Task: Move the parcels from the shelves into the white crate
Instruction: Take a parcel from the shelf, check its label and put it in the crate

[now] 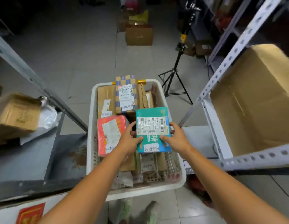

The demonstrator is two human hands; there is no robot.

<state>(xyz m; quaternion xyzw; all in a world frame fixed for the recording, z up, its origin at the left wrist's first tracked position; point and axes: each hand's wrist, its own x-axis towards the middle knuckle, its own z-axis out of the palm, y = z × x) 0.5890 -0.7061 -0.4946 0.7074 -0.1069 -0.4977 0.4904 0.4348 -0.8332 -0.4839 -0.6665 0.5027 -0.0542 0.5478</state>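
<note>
A teal parcel (152, 117) with a white shipping label is held over the white crate (93, 120) on the floor between the shelves. My left hand (130, 139) grips its left edge and my right hand (174, 138) grips its right edge, thumbs on top. Inside the crate lie a red parcel (110, 135), a blue-and-tan checkered parcel (126, 92), brown boxes (105, 97) and smaller packets near the front.
A brown box (16, 115) and a clear plastic bag (46, 117) sit on the grey left shelf (35, 156). An open cardboard box (257, 101) fills the white right shelf (221, 68). A black tripod (174, 75) and more boxes (139, 35) stand on the floor beyond.
</note>
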